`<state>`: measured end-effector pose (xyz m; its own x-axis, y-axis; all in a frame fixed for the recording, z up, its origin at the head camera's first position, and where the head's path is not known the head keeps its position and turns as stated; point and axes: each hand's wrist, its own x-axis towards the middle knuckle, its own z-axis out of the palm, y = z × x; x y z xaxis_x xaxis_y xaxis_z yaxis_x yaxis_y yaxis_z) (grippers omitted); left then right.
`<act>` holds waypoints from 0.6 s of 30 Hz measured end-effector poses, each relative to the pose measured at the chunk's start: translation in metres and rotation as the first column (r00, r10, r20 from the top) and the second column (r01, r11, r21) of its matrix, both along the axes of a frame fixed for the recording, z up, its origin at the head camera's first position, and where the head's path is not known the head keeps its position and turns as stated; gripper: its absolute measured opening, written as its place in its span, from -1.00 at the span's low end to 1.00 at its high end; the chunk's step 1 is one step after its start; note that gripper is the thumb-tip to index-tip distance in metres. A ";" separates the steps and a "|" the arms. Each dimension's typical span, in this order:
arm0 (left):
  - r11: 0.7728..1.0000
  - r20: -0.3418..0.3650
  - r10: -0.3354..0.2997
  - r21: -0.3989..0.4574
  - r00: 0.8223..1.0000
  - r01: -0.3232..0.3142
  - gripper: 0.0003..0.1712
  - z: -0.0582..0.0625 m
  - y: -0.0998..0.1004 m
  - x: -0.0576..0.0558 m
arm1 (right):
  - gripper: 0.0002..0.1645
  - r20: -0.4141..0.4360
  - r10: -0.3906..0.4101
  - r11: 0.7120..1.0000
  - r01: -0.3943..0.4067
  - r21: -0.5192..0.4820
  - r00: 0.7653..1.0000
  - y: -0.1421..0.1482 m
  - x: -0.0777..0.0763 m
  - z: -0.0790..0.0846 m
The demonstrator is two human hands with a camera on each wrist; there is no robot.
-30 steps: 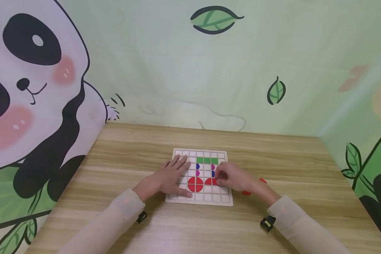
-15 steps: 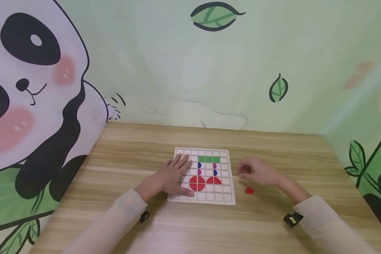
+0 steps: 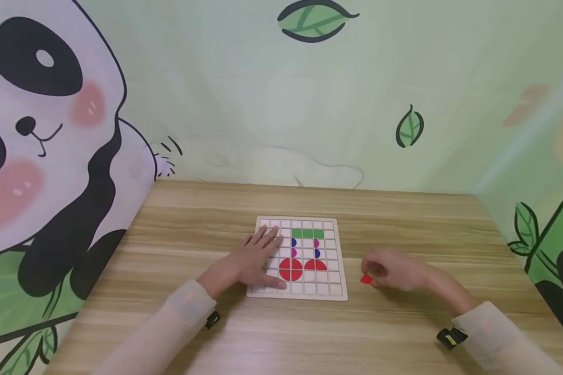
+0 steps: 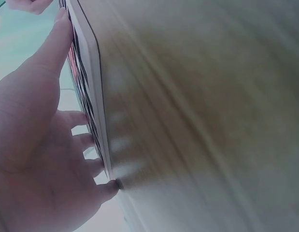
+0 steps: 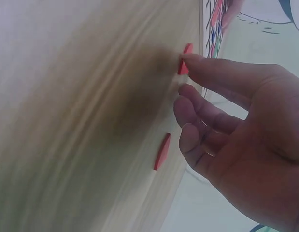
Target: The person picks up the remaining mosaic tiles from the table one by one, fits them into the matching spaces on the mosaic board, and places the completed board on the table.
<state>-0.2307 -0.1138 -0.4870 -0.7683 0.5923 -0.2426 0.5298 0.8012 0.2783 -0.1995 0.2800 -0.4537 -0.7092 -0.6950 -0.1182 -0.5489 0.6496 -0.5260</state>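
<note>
Thinness governs how the red wedge (image 3: 366, 278) will handle: it looks light, stiff and flat-faced, so it probably offers little to grasp except its edges and should be pinched across opposite sides rather than pressed from above, where a smooth face might slide on the table (image 3: 206, 208). It lies on the tabletop between three and four o'clock of the board (image 3: 328, 287), well apart from it. The right hand (image 3: 395, 268) is curled with its thumb at the wedge; the index tip is hidden in the wrist view, so I cannot tell whether the pinch has closed. From that camera, a second red piece (image 5: 162, 152) lies flat between six and seven o'clock of the first. The left hand (image 3: 253, 260) rests with fingers spread over the board's nine o'clock side, gripping nothing. The board looks rigid, pale and squared off by a ruled grid, its corners rounded. Glossy-looking shapes sit in the grid: green squares (image 3: 307, 233) near one o'clock, small blue and pink half-rounds (image 3: 316, 243) in two columns, a red disc (image 3: 291, 269) of four quarters toward seven, and a red half-disc (image 3: 315, 265) near four. Streaked wood grain marks the table.
</note>
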 end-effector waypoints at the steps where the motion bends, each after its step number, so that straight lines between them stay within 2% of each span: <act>1: 1.000 -0.001 0.000 -0.002 1.000 0.000 0.43 0.000 0.000 0.000 | -0.73 -0.002 0.001 1.000 -0.001 -0.004 1.000 0.000 0.001 -0.001; 8: 1.000 0.007 -0.003 0.006 1.000 0.003 0.42 0.002 0.002 0.000 | -0.76 0.036 -0.068 0.997 0.069 -0.018 0.997 0.002 0.003 -0.004; 12: 1.000 0.008 -0.008 0.000 1.000 0.008 0.42 0.001 0.003 0.002 | -0.80 0.066 -0.074 0.996 0.077 -0.053 0.995 0.000 0.003 -0.006; 18: 1.000 -0.015 0.000 -0.018 1.000 0.000 0.42 0.002 0.001 0.002 | -0.90 0.085 -0.143 0.983 0.152 -0.104 0.986 -0.027 -0.001 -0.007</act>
<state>-0.2288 -0.1126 -0.4851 -0.7719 0.5879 -0.2422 0.5337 0.8061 0.2556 -0.2009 0.2533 -0.4605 -0.7966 -0.5952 -0.1052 -0.4064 0.6563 -0.6357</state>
